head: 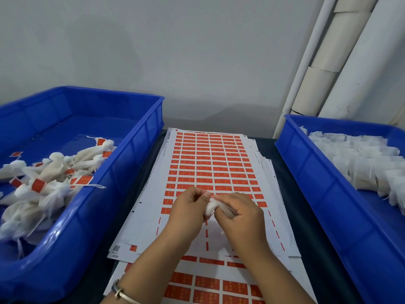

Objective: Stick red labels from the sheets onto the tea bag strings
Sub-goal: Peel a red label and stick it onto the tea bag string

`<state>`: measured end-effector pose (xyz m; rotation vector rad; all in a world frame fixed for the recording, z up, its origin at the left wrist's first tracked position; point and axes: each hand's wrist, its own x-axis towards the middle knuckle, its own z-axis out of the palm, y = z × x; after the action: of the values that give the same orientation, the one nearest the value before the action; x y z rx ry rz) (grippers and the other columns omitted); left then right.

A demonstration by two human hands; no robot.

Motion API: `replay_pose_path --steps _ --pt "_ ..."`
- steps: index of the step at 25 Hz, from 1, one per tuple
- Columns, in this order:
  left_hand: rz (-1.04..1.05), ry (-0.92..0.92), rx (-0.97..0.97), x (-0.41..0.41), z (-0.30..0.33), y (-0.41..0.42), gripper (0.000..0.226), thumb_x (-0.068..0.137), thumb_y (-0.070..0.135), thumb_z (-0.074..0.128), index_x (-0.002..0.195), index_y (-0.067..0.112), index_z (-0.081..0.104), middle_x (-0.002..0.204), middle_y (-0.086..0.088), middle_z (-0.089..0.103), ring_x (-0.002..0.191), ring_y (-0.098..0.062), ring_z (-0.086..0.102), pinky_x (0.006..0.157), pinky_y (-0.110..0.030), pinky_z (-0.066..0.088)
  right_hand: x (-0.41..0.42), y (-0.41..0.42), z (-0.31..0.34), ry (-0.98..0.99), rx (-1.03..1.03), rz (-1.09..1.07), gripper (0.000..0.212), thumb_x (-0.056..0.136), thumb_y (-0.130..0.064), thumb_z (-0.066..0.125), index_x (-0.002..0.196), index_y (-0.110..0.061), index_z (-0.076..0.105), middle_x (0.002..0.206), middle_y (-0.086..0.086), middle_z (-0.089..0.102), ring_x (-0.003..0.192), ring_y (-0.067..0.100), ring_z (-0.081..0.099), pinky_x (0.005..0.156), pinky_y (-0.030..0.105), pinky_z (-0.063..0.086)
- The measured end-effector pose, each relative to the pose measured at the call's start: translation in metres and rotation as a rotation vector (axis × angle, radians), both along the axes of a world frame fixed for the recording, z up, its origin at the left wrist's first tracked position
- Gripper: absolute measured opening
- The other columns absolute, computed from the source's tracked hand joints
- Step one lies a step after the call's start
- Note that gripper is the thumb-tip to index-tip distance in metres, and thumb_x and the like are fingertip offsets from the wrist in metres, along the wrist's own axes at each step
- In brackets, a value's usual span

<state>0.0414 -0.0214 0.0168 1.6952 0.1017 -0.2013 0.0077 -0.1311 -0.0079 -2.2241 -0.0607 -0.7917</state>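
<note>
Both hands meet over the middle of the desk (306,249), above the top label sheet (210,163). The left hand (188,210) has its fingers curled, thumb and forefinger pinched together at what looks like a red label edge (212,195) — too small to be sure. The right hand (240,212) curls its fingers round a white tea bag (210,208), which is bunched between the two hands and held just above the sheet. The sheet carries rows of red labels across its far and middle part; its near part is bare white backing with only red dashes left. It lies on a stack of further sheets (266,165) fanned out toward the desk's right edge, and another sheet with red labels (208,284) pokes out from under it at the near edge. Along the desk's left edge stands a blue tray (140,137) holding a heap of white tea bags with red labels on their strings (39,185), piled in its near part. Along the right edge stands a second blue tray (306,163) filled with white tea bags without labels (359,159). A metal bangle (122,292) sits on the left wrist. Behind the desk is a grey wall, with pale pipes (341,58) rising at the far right corner.
</note>
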Motion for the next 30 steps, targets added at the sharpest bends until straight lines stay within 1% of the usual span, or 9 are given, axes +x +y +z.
replay_pose_path --steps 3,7,11,14,16,19,22,25,30 --pt "-0.004 0.004 0.013 -0.002 0.0 0.0 0.01 0.093 0.027 0.054 0.086 0.026 0.061 0.085 0.003 0.065 0.078 -0.015 0.064 0.06 -0.016 0.052 0.002 -0.001 -0.004 -0.026 -0.12 -0.003 0.019 0.082 -0.024 0.066 0.097 -0.015 0.073 0.09 -0.007 0.068 0.076 -0.002 0.054 0.074 0.006 0.038" --pt "-0.021 0.088 -0.232 0.0 0.001 0.007 0.009 0.091 0.024 0.056 0.093 0.019 0.063 0.092 -0.005 0.068 0.085 -0.021 0.068 0.07 -0.025 0.057 0.0 0.001 -0.003 0.268 0.01 0.071 0.008 0.092 -0.027 0.057 0.096 -0.029 0.063 0.091 -0.025 0.052 0.084 -0.003 0.054 0.068 0.003 0.04" --pt "-0.166 0.197 -0.68 0.004 0.004 0.023 0.017 0.086 -0.007 0.053 0.096 0.006 0.06 0.092 -0.012 0.07 0.084 -0.027 0.07 0.064 -0.027 0.055 0.0 -0.004 0.008 0.568 0.56 0.128 0.015 0.093 -0.033 0.055 0.082 -0.034 0.066 0.081 -0.022 0.067 0.082 -0.001 0.06 0.065 0.01 0.046" --pt "-0.192 0.14 -0.588 0.003 -0.002 0.023 0.017 0.087 -0.008 0.054 0.09 0.005 0.064 0.098 -0.014 0.07 0.092 -0.029 0.068 0.074 -0.031 0.056 -0.002 -0.01 0.016 0.729 1.248 0.387 0.012 0.086 -0.019 0.061 0.089 -0.017 0.073 0.076 0.003 0.066 0.068 0.014 0.06 0.062 0.028 0.05" --pt "-0.172 0.031 -0.367 0.0 -0.005 0.018 0.02 0.087 0.0 0.058 0.078 0.014 0.07 0.094 -0.006 0.07 0.094 -0.024 0.067 0.084 -0.034 0.054 -0.004 -0.013 0.017 0.758 1.469 0.491 0.015 0.076 -0.016 0.065 0.088 -0.008 0.072 0.072 0.009 0.059 0.059 0.016 0.056 0.055 0.029 0.048" --pt "-0.13 -0.173 -0.053 -0.003 -0.005 0.013 0.032 0.086 0.007 0.063 0.066 0.03 0.073 0.084 0.019 0.068 0.086 0.001 0.063 0.07 -0.01 0.05 -0.003 -0.014 0.015 0.737 1.453 0.48 0.012 0.078 -0.016 0.065 0.083 -0.008 0.073 0.071 0.009 0.058 0.058 0.015 0.055 0.056 0.028 0.047" --pt "-0.216 -0.296 0.022 -0.007 -0.005 0.012 0.026 0.081 0.017 0.069 0.071 0.04 0.07 0.091 0.033 0.062 0.089 0.013 0.057 0.062 -0.001 0.043 -0.004 -0.015 0.015 0.698 1.186 0.334 0.015 0.088 -0.023 0.062 0.088 -0.017 0.076 0.075 0.004 0.067 0.068 0.014 0.062 0.064 0.025 0.051" --pt "-0.207 -0.366 0.114 -0.01 -0.004 0.011 0.009 0.069 0.044 0.065 0.078 0.047 0.065 0.089 0.03 0.064 0.089 0.016 0.055 0.063 0.0 0.042 -0.005 -0.012 0.017 0.659 1.011 0.278 0.014 0.086 -0.032 0.063 0.085 -0.028 0.076 0.082 -0.006 0.072 0.085 0.017 0.066 0.069 0.02 0.051" --pt "-0.02 -0.338 0.131 -0.003 -0.005 0.015 0.007 0.073 0.045 0.059 0.073 0.04 0.064 0.081 0.023 0.064 0.081 0.008 0.059 0.056 -0.002 0.043 -0.005 -0.007 0.017 0.642 0.988 0.255 0.017 0.072 -0.04 0.068 0.085 -0.032 0.075 0.081 -0.009 0.072 0.087 0.019 0.064 0.076 0.025 0.051"
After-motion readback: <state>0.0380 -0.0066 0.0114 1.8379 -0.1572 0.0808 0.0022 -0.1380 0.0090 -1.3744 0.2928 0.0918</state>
